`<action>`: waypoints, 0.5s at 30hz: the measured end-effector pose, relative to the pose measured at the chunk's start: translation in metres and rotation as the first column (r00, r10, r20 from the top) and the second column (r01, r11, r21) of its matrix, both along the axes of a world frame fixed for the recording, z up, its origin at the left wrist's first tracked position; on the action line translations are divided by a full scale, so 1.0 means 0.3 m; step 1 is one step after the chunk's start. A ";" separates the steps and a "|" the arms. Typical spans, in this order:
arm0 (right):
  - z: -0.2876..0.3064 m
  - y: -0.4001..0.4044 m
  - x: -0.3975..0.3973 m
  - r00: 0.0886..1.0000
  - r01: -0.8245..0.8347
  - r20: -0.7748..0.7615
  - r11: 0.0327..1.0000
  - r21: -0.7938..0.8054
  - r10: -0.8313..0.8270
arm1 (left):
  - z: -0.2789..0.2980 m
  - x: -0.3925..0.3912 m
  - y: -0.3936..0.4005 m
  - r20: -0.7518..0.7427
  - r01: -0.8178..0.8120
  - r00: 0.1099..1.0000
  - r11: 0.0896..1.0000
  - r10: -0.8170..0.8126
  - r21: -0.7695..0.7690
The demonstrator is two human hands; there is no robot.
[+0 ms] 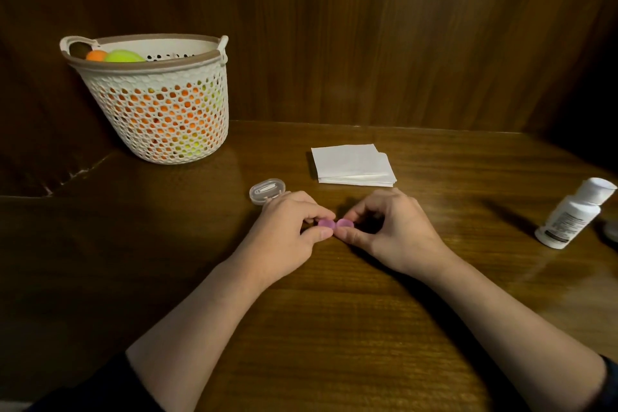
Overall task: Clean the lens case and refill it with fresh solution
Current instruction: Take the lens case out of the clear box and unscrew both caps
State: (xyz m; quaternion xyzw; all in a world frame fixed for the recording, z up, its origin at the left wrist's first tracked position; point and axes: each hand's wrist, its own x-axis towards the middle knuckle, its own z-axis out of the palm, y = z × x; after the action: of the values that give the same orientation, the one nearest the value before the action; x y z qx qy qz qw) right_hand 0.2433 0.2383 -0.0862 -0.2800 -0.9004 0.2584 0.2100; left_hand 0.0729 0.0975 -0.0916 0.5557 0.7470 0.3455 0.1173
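Right now both hands meet at the centre of the frame over the lens case (335,225), a small purple piece with two round caps side by side, held low over the wooden bench (334,328); whether it touches the wood cannot be told. The left hand (287,227) pinches the left cap between thumb and curled fingers, and the right hand (391,227) pinches the right cap the same way. Both caps look to be on, so this reads as the very start: getting the case open before any cleaning.

Just above the left hand lies a small clear plastic box (267,191), partly hidden by the knuckles. Above the right hand, a little apart, sits a folded white tissue (352,164). At the right edge of the frame a white solution bottle (573,214) leans at a tilt, well apart from the hands, its cap seemingly closed. In the upper left stands a white perforated basket (160,110) with orange and green balls inside.

Next, as I judge it, each cap needs twisting off while the other hand steadies the body; the caps are small and smooth, so a firm fingertip hold matters. Then the wells want wiping with the tissue, and the right hand must reach far right for the bottle to refill them.
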 end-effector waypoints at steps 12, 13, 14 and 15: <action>0.004 -0.002 0.019 0.993 -0.113 -0.039 0.991 -0.067 0.110 | -0.012 -0.013 0.001 0.068 0.037 0.997 0.999 -0.039 0.031; 0.004 -0.001 0.023 0.992 -0.127 -0.024 0.990 -0.065 0.126 | -0.012 -0.015 0.001 0.077 0.035 0.996 0.999 -0.037 0.031; 0.005 0.001 0.027 0.990 -0.142 -0.003 0.988 -0.059 0.142 | -0.012 -0.015 0.001 0.085 0.031 0.996 0.999 -0.033 0.028; 0.005 0.004 0.030 0.988 -0.154 0.020 0.987 -0.053 0.155 | -0.012 -0.015 0.001 0.089 0.027 0.996 0.999 -0.029 0.024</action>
State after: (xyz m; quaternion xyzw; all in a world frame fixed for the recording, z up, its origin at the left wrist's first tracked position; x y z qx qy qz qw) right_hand 0.2523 0.2395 -0.0846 -0.2176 -0.9149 0.2934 0.1716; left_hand 0.0685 0.0976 -0.0953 0.5516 0.7292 0.3765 0.1492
